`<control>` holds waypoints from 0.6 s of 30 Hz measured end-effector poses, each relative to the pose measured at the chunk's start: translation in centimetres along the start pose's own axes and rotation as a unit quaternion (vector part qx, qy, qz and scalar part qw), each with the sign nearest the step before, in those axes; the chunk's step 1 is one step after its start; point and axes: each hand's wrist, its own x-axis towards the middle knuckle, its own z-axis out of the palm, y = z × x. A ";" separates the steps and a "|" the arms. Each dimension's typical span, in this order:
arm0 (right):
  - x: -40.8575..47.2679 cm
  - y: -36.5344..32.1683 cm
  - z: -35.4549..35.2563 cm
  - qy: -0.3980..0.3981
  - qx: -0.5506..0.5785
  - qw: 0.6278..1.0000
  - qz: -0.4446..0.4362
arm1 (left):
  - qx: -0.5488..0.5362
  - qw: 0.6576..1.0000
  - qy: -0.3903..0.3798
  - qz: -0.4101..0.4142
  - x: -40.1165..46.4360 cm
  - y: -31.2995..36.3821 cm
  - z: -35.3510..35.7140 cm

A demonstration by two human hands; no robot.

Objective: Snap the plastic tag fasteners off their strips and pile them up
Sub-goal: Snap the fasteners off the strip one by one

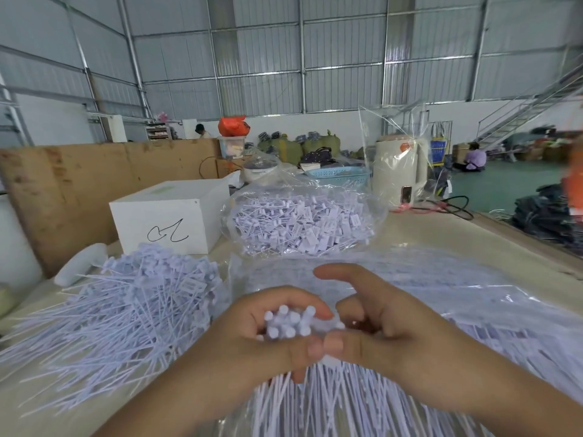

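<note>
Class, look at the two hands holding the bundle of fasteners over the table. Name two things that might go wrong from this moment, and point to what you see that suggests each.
1. The left hand and right hand hold a thick bundle of fasteners; a loose grip might let some slip out.
2. The loose pile spreads close to the table edge, so added fasteners may slide off.

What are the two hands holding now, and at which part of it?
Both hands grip one bundle of white tag fasteners near its head end. The left hand wraps around it; the right hand pinches it from the other side. The thin tails hang below.
</note>
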 end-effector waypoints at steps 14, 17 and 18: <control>0.0 -0.7 -0.9 -0.048 -0.016 0.998 0.041 | 0.025 0.993 -0.111 -0.015 0.1 0.0 -1.1; 0.0 -0.6 -1.4 -0.070 -0.006 0.996 0.063 | 0.004 0.995 -0.092 -0.029 0.1 0.0 -1.5; 0.0 -0.6 -1.5 -0.064 -0.008 0.996 0.064 | -0.008 0.995 -0.093 -0.029 0.1 0.0 -1.5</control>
